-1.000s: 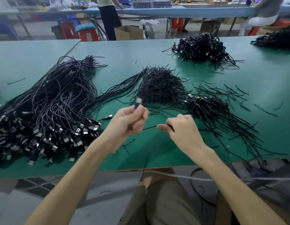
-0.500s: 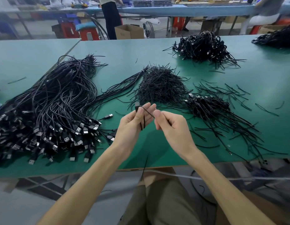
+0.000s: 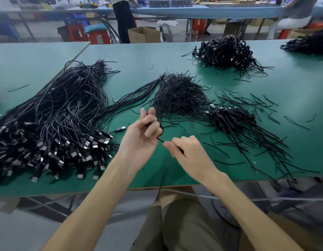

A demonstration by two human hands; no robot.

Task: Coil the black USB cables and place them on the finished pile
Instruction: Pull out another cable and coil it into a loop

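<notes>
My left hand holds a black USB cable looped around its curled fingers, just above the green table. My right hand pinches the same cable's free length close beside the left; the rest of it hangs over the table's front edge. A big heap of uncoiled black USB cables lies to the left, plugs toward me. A small pile of coiled cables sits to the right of my hands. A mound of short black ties lies just behind my hands.
Another heap of coiled cables sits at the far right, and one more at the table's right edge. Loose ties are scattered on the right. Beyond the table stand a person, red stools and cardboard boxes.
The hands drew together at the cable, then parted a little. My left hand's fingers now curl with the cable looped round them, and my right hand has dropped lower right along it.
</notes>
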